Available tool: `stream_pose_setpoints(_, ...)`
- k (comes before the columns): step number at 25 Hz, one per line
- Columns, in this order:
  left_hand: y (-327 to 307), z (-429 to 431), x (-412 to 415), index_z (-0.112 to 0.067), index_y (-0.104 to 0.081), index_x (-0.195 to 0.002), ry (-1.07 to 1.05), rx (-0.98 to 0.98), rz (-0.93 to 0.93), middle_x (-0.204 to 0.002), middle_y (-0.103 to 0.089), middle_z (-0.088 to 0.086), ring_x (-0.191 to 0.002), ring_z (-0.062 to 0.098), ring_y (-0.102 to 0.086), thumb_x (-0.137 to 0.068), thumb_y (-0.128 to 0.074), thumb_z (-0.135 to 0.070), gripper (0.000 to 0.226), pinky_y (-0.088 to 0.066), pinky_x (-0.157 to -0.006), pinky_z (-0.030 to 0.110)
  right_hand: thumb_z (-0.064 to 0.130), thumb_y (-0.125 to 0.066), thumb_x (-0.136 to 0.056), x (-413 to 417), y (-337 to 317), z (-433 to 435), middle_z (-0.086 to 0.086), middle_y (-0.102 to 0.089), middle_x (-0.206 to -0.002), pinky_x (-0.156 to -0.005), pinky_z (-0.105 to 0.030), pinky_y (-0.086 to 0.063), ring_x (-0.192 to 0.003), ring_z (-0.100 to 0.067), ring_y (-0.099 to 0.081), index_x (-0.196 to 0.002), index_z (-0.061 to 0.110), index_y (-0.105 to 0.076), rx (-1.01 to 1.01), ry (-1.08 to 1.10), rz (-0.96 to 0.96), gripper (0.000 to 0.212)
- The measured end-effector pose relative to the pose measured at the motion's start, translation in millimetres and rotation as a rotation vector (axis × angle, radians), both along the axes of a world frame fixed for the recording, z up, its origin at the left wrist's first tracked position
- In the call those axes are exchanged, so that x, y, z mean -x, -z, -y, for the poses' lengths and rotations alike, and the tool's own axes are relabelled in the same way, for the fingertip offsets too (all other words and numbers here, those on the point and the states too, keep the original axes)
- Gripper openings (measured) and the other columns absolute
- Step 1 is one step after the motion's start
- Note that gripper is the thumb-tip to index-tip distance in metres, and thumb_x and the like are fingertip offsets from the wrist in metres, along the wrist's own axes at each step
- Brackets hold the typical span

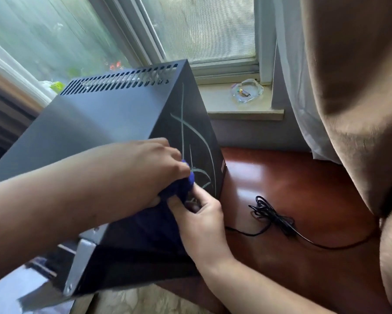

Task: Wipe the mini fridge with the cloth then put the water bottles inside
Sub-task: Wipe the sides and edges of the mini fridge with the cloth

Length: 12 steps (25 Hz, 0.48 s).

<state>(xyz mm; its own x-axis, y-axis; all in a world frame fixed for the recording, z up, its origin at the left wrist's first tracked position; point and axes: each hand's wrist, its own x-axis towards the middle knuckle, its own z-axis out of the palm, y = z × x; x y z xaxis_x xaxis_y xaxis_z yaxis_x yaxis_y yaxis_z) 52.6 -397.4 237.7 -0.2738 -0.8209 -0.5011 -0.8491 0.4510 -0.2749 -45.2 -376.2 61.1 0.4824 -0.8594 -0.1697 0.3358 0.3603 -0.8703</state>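
Observation:
The black mini fridge (113, 118) stands on a wooden surface by the window, its vented top toward the glass. Pale streaks run down its right side panel (195, 141). A dark blue cloth (181, 186) is bunched against that side near the top edge. My left hand (154, 168) reaches over the fridge and grips the cloth from above. My right hand (197, 218) pinches the cloth's lower part with thumb and fingers. No water bottles are in view.
A black power cord (272, 214) lies coiled on the red-brown wooden surface (303, 182) right of the fridge. A clear glass dish (247, 90) sits on the windowsill. White and brown curtains (349, 87) hang at the right.

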Motion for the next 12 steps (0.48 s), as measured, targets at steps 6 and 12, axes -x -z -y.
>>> stream_pose_setpoints(6, -25, 107, -21, -0.035, -0.066, -0.125, 0.062, 0.126, 0.046, -0.115, -0.069, -0.006, -0.111, 0.022, -0.062, -0.074, -0.068, -0.018, 0.054, -0.050, -0.093, 0.035, 0.029, -0.077, -0.084, -52, -10, 112, -0.015, -0.078, -0.095, -0.076, -0.039, -0.053, -0.086, -0.015, -0.064, -0.098, 0.016, -0.075, 0.044, 0.232, 0.062, 0.019)
stream_pose_setpoints(12, -22, 219, -32, -0.029, -0.069, -0.120, 0.012, 0.216, 0.106, -0.102, -0.072, 0.004, -0.096, 0.030, -0.062, -0.083, -0.059, -0.027, 0.038, -0.054, -0.087, 0.040, 0.062, -0.063, -0.076, -66, -25, 230, -0.005, -0.079, -0.090, -0.083, -0.043, -0.057, -0.088, -0.021, -0.073, -0.103, 0.023, -0.075, 0.122, 0.259, -0.322, 0.048)
